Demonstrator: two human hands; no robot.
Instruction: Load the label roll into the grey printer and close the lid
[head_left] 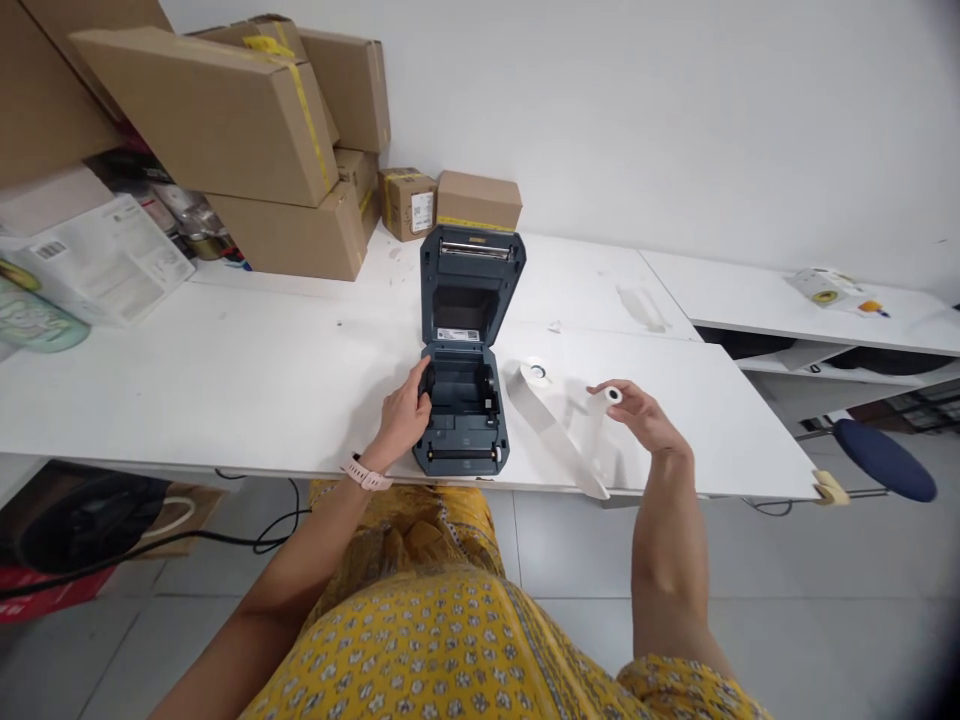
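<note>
A dark label printer [461, 440] stands on the white table with its lid [469, 285] raised and its inner bay showing. My left hand [406, 410] is at the printer's left side, its fingers curled on the edge of the body. To the right of the printer, my right hand [641, 415] holds a small white roll [613, 396] between thumb and fingers, its round end towards me. Between the printer and that roll lies another white roll [535, 373], and a white strip [559, 440] runs from it towards the table's front edge.
Cardboard boxes [289, 235] are stacked at the back left, with two smaller boxes [480, 197] behind the printer. A white carton [97, 255] and a green bottle [41, 318] stand far left. A blue stool seat [885, 460] is beyond the table's right end.
</note>
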